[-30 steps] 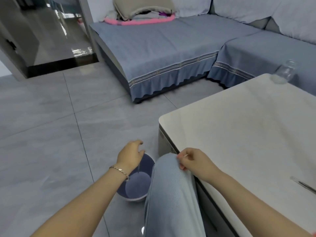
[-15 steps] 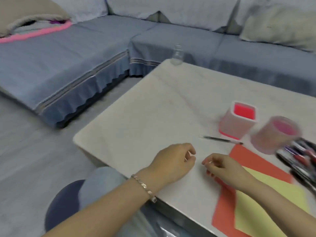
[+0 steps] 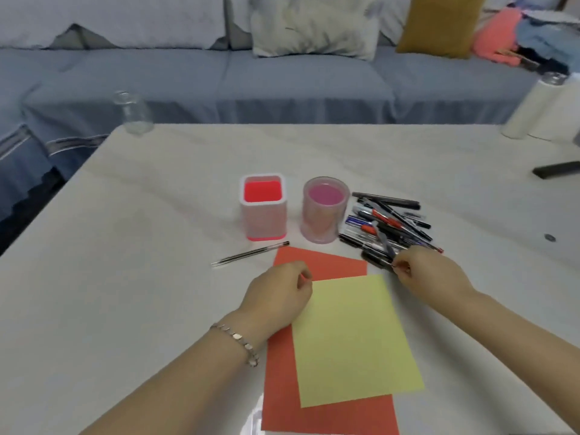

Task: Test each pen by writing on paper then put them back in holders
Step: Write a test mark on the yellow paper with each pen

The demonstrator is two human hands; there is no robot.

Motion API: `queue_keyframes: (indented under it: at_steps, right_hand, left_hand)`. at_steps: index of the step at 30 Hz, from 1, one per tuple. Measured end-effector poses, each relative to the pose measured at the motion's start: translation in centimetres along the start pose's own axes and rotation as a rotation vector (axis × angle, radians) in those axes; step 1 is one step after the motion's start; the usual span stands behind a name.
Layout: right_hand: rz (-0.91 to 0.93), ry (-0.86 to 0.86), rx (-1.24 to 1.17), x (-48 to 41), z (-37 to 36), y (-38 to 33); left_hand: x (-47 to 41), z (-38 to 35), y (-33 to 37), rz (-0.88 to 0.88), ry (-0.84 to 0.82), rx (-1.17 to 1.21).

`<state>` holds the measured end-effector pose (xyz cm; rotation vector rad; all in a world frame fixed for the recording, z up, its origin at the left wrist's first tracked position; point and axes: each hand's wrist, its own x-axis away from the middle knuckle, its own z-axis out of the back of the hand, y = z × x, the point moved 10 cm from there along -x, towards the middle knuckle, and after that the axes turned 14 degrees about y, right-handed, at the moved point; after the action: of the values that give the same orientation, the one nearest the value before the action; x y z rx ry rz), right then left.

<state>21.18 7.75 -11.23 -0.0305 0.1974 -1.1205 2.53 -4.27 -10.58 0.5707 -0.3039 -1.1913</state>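
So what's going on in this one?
A person's right hand appears to pinch a dark pen at the near edge of the pen pile on the table. The left hand rests, loosely curled, at a corner of a blank yellow sheet lying on a red sheet. The square holder and round holder look empty; a lone pen lies left of the paper.

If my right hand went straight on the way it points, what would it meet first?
Probably the pile of pens: the right hand points at its near edge, fingertips beside a black pen; contact is unclear.
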Motion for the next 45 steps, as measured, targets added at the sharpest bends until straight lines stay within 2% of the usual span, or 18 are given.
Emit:
queue_keyframes:
  at_steps: [4, 10, 16, 18, 20, 24, 27, 29, 32, 34, 37, 41, 43, 45]
  right_hand:
    - [0.04, -0.001, 0.15, -0.5, -1.9, 0.4]
    - [-0.018, 0.077, 0.253, -0.9, -2.6, 1.9]
    - [0.045, 0.213, 0.03, -0.4, -0.9, 1.4]
    - [0.046, 0.317, -0.123, -0.2, 1.6, 0.5]
    - [0.035, 0.305, -0.297, -0.2, 3.4, -0.6]
    - [0.388, 0.289, -0.4, 1.6, 7.8, -6.0]
    - [0.503, 0.275, -0.347, 3.6, 9.2, -7.6]
    - [0.383, 0.262, -0.468, 3.9, 10.0, -7.1]
    - [-0.015, 0.017, -1.214, 3.2, 8.3, -5.4]
    - [-0.214, -0.07, -1.49, 3.4, 6.7, -5.5]
    - [-0.286, -0.049, -1.398, 4.1, 4.6, -7.4]
    - [-0.333, 0.204, -1.228, 4.6, 4.7, -7.8]
    - [-0.365, 0.259, -1.272, 4.7, 4.9, -7.8]
    - [-0.366, 0.234, -1.388, 4.7, 4.9, -8.2]
  left_hand:
    - [0.1, -0.2, -0.2, 0.001, 0.022, 0.034]
    - [0.9, -0.2, -2.4, 0.082, 0.044, 0.067]
    - [1.1, -0.6, -1.5, 0.072, 0.065, 0.097]
    - [0.7, -0.6, 0.1, -0.021, 0.096, 0.08]
    - [0.2, -0.4, 2.7, -0.164, 0.146, 0.074]
    - [0.7, 1.2, 9.2, -0.617, 0.425, -0.08]
    - [1.1, 1.5, 10.5, -0.727, 0.468, -0.128]
    - [1.1, 1.1, 9.6, -0.693, 0.414, -0.094]
    - [1.3, 0.6, 7.6, -0.452, 0.242, 0.177]
    - [1.5, 0.2, 6.9, -0.299, 0.164, 0.349]
    - [2.2, 0.1, 8.1, -0.326, 0.108, 0.439]
    - [3.0, 0.3, 8.7, -0.346, 0.085, 0.478]
    - [3.1, 0.7, 8.5, -0.352, 0.139, 0.447]
    - [2.9, 1.1, 8.1, -0.338, 0.146, 0.435]
